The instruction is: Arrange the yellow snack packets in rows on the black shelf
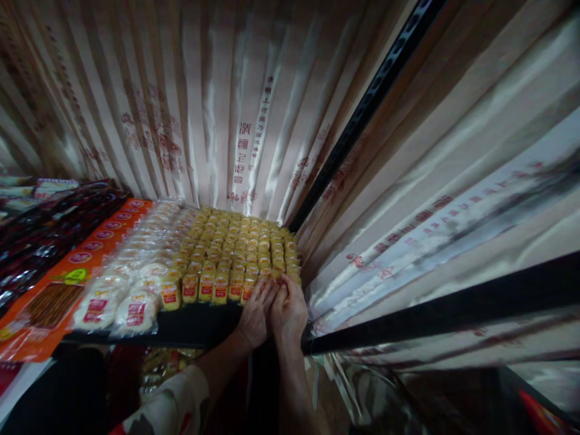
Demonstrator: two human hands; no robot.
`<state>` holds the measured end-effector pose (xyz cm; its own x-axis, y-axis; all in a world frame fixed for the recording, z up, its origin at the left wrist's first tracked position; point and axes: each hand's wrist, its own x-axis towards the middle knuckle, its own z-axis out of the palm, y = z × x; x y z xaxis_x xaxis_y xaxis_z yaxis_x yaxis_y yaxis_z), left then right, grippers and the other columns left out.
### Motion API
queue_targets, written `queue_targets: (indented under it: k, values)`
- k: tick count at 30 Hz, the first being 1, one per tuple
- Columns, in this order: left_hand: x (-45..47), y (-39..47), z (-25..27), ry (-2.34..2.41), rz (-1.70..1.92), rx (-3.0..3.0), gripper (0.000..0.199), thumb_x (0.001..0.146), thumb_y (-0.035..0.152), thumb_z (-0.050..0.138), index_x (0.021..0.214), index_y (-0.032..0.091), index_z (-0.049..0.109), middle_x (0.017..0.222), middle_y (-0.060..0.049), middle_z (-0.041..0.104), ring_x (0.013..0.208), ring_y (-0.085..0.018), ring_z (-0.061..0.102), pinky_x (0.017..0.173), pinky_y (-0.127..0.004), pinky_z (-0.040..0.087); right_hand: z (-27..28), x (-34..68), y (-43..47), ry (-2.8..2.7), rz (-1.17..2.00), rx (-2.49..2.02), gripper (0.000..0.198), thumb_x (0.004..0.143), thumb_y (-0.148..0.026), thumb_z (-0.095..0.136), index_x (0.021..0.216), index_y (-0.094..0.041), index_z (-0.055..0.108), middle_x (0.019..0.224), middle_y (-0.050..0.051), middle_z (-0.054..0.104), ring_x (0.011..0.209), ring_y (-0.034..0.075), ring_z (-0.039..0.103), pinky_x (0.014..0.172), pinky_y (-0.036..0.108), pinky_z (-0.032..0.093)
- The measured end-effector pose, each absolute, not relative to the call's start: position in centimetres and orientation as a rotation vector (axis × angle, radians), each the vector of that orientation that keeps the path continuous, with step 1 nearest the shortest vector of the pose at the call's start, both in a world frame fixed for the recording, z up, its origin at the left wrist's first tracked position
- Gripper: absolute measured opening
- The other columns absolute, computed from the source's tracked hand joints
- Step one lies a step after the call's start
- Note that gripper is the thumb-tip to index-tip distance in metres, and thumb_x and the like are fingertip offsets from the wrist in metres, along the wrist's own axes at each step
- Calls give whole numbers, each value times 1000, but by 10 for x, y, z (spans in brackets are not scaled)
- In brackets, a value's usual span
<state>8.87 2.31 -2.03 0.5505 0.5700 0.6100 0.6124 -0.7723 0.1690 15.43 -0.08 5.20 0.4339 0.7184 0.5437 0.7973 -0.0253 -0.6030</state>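
Rows of small yellow snack packets (220,284) with red-and-white labels stand tightly packed on a dark display shelf (194,323). At the front right corner of these rows, my left hand (258,311) and my right hand (290,311) are side by side, nearly touching. Both hands have their fingertips closed around a yellow packet there, largely covered by the fingers. The right hand is curled more than the left, whose fingers reach forward. Left of the yellow rows lie clear bags of round white snacks (136,311) with red labels.
Further left are an orange printed package (77,272) and dark wrapped packets (40,235). A pleated pale curtain (217,109) with printed characters hangs behind and to the right. Black metal bars (362,103) cross it. More packets (170,365) sit below the shelf.
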Motion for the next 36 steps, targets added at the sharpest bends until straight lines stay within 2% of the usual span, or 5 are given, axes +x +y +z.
queue_targets:
  k: [7, 14, 24, 31, 36]
  values:
    - [82, 26, -18, -976, -1082, -2783, 42, 91, 22, 29, 130, 11, 41, 129, -11, 51, 129, -18, 35, 107, -39, 33, 22, 145, -7, -1334, -95, -1782, 37, 88, -25, 35, 108, -10, 62, 110, 16, 63, 107, 22, 55, 94, 42, 42]
    - [81, 25, -15, -975, -1116, -2731, 40, 91, 21, 30, 128, 11, 42, 128, -10, 52, 128, -18, 35, 109, -39, 30, 17, 141, -12, -1181, 117, -1746, 46, 90, -36, 30, 116, -9, 58, 119, 17, 59, 113, 22, 53, 98, 42, 40]
    - [74, 23, 23, -1345, -1432, -2560, 24, 89, 22, 39, 88, 21, 63, 100, -6, 61, 109, -21, 48, 100, -43, 39, 9, 144, -14, -1037, 286, -1621, 48, 92, -38, 27, 118, -10, 56, 123, 16, 57, 118, 21, 50, 101, 44, 37]
    - [100, 88, 66, -1030, -1141, -2783, 24, 84, 17, 43, 95, 18, 65, 116, -5, 59, 121, -23, 39, 105, -46, 31, 6, 144, -13, -1069, 255, -1645, 51, 92, -38, 24, 118, -8, 56, 123, 17, 56, 119, 22, 48, 102, 44, 37]
    - [122, 138, 71, -846, -771, -2956, 23, 84, 19, 44, 88, 17, 66, 92, -6, 66, 103, -20, 52, 97, -38, 37, 7, 141, -14, -1056, 240, -1634, 48, 92, -36, 26, 120, -9, 55, 124, 15, 56, 119, 21, 49, 102, 43, 38]
